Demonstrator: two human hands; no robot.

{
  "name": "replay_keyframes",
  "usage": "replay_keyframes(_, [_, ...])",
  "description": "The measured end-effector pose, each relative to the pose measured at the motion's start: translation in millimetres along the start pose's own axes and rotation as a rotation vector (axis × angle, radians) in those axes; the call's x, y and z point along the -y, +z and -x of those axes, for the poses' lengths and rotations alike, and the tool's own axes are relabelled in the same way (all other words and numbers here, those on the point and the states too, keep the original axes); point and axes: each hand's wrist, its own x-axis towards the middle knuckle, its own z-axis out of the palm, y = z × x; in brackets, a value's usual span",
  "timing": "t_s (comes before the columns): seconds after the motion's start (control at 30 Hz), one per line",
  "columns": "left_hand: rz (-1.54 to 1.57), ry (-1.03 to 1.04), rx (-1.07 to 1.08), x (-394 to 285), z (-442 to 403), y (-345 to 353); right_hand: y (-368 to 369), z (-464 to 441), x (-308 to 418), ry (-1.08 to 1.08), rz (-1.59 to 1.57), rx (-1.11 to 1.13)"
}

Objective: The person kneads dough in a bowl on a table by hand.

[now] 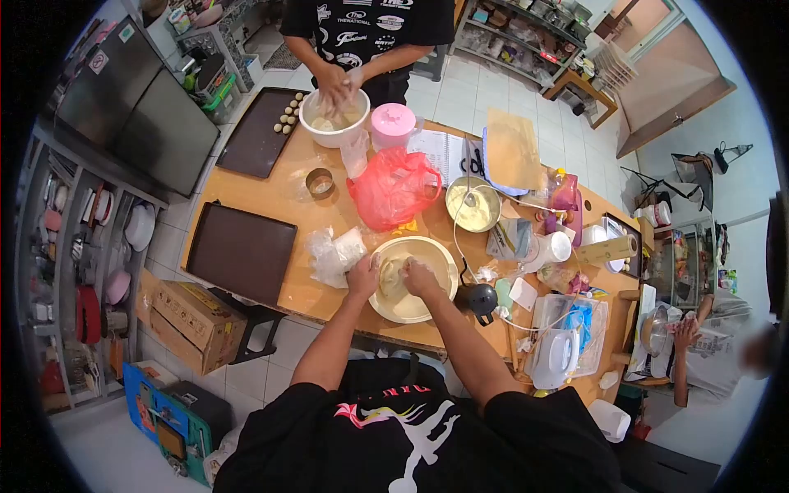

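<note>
A cream-coloured bowl (pixel 446 283) stands at the table's near edge with pale dough (pixel 393 279) inside. My left hand (pixel 363 276) is at the bowl's left side, its fingers curled near the rim and the dough. Over the right part of the bowl, my right hand (pixel 419 277) is closed beside the dough; whatever its fingers hold is too small to make out. Left of the bowl lies a clear plastic bag of white powder (pixel 349 246). Just behind the bowl are a red plastic bag (pixel 386 193) and small yellow pieces (pixel 407 225).
Across the table a co-worker's hands (pixel 337 89) work in a white bowl (pixel 333 135). Dark trays (pixel 242 253) lie at left, one holding several dough balls (pixel 288 119). A metal bowl (pixel 474 205), a black-lidded item (pixel 481 300) and a cable are at right. Another person (pixel 715 337) sits far right.
</note>
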Motion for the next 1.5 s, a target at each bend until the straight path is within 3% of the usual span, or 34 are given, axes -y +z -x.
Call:
replay_keyframes(0.2, [0.005, -0.004, 0.004, -5.2, 1.7, -3.6, 16.0, -23.2, 22.5, 0.187, 0.145, 0.035])
replay_keyframes(0.5, [0.028, 0.013, 0.000, -3.9, 3.0, -4.1, 17.7, -48.2, 0.3, 0.163, 0.141, 0.034])
replay_keyframes(0.6, [-0.001, 0.027, -0.007, -11.4, 1.7, -7.1, 14.5, -73.7, -31.0, 0.173, -0.120, 0.313])
replay_keyframes(0.7, [-0.053, 0.009, 0.021, -10.4, 5.8, -7.5, -40.0, -8.4, -9.9, 0.333, -1.035, 0.396])
replay_keyframes(0.8, [-0.074, -0.015, 0.023, -11.1, 0.4, -7.6, -39.0, -0.6, -47.3, 0.391, -1.075, 0.153])
replay_keyframes(0.9, [-0.041, -0.033, -0.022, -10.4, 2.3, -3.1, 27.8, -56.4, -113.0, 0.240, -0.428, -0.071])
replay_keyframes(1.0, [-0.040, -0.039, -0.062, -8.8, 1.8, -0.4, 48.3, -59.9, -73.0, 0.044, -0.049, -0.429])
replay_keyframes(1.1, [-0.024, -0.028, -0.088, -9.7, 0.9, 1.9, 50.8, -61.8, -28.2, 0.222, -0.284, -0.302])
replay_keyframes(1.2, [-0.053, -0.032, -0.087, -5.9, 2.0, 1.9, 8.9, -21.9, 11.2, 0.050, -0.312, -0.157])
replay_keyframes(1.3, [-0.050, -0.034, -0.104, -3.2, 1.9, 5.8, 1.8, 5.3, 18.5, -0.291, 0.043, -0.237])
replay_keyframes(1.4, [-0.060, -0.050, -0.097, -2.0, 1.7, 5.4, -4.7, 26.4, 15.4, -0.373, -0.002, -0.033])
replay_keyframes(1.5, [-0.064, -0.045, -0.082, -4.5, 4.0, 6.2, -7.8, 48.2, 6.9, -0.496, 0.023, -0.045])
